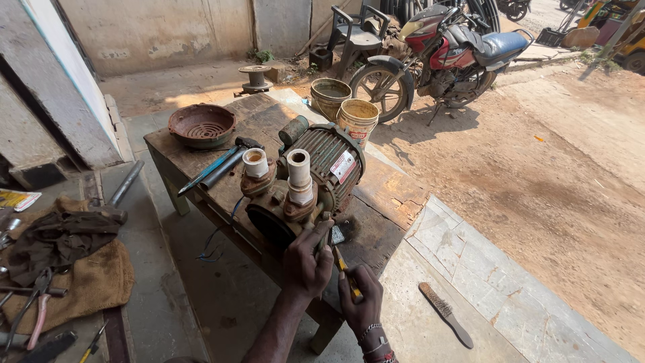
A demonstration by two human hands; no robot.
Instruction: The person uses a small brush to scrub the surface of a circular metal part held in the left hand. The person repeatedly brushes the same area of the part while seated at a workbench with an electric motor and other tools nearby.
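Nearest the lens, the right hand (361, 302), bracelets at the wrist, is clenched around a yellow-handled screwdriver (346, 271) whose shaft points up toward the base of the water pump (306, 185). Just left of it, the left hand (306, 263) grasps the lower front of the pump casing, fingers wrapped over its rim.

That pump, rusty with two white pipe stubs on top, sits at the near edge of a worn wooden table (383, 191), its front overhanging the edge slightly. Behind it on the table lie a hammer (216, 165) and a round rusty fan cover (201, 124), near the far-left corner.

Right of the table, a wire brush (447, 314) lies alone on the concrete slab, with open sandy ground beyond. Two buckets (346, 107) stand just past the far edge, a motorcycle (440, 57) behind them. Left, burlap with a cloth and pliers (40, 306) crowds the floor.
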